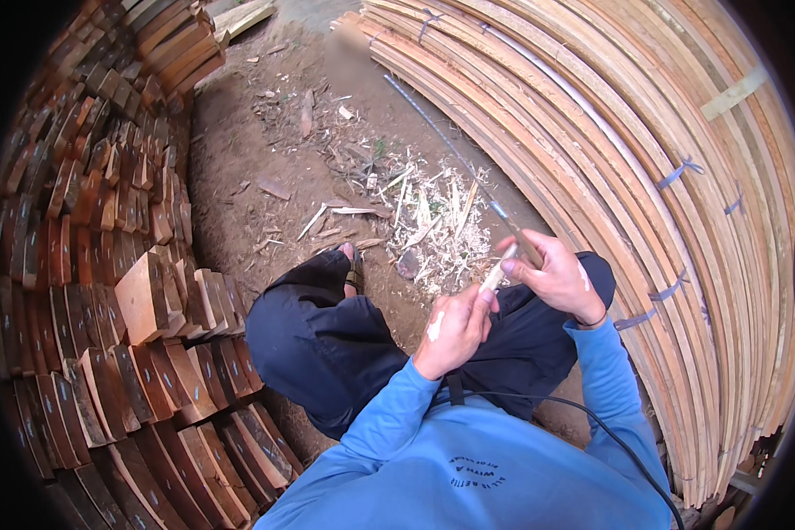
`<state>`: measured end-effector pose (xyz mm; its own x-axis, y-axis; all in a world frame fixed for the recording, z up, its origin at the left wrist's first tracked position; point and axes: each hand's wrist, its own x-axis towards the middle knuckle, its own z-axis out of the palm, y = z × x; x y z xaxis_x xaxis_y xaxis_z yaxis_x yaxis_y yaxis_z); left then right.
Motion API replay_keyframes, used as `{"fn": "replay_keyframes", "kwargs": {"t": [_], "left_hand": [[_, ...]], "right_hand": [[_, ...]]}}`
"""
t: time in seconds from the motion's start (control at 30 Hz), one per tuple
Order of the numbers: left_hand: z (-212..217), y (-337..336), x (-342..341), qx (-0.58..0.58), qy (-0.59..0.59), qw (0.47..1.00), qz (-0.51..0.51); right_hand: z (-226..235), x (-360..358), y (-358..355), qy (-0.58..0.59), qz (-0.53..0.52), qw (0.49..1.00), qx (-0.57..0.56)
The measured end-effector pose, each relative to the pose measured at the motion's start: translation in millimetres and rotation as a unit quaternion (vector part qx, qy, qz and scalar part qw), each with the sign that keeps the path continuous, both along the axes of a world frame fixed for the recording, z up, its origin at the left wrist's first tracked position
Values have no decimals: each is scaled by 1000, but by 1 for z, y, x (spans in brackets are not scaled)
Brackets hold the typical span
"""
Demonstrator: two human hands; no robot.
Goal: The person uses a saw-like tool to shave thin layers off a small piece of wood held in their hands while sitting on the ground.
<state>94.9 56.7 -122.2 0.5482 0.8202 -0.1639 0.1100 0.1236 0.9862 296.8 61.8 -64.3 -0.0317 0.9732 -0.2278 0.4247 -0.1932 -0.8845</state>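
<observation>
The stick (497, 270) held over the shavings (433, 231) is pale, bare wood, smooth-looking where cut. Left of the shavings, the stacked blocks (106, 265) are reddish, rough-sawn wood; right of them, the slats (645, 150) are light, matt wood. The shavings lie on dull, crumbly earth (238, 168).

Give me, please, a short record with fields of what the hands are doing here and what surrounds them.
left hand: grips the lower end of a pale wood piece
right hand: pinches its upper end, with a long blade
ground: shavings on bare soil
person's left: reddish stacked blocks
person's right: bundled long slats, tied with blue straps
</observation>
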Motion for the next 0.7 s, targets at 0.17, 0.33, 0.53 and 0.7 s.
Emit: {"fn": "replay_keyframes", "kwargs": {"t": [0.17, 0.33, 0.53, 0.7], "left_hand": [[-7, 13, -12, 23, 23, 982, 185], [-12, 12, -14, 24, 6, 976, 218], [-26, 13, -12, 220, 74, 943, 238], [-34, 14, -11, 373, 166, 877, 254]], "right_hand": [[9, 13, -12, -175, -55, 978, 95], [28, 12, -30, -339, 34, 939, 51], [45, 12, -41, -384, 72, 920, 42], [42, 17, -36, -418, 76, 905, 34]]}}
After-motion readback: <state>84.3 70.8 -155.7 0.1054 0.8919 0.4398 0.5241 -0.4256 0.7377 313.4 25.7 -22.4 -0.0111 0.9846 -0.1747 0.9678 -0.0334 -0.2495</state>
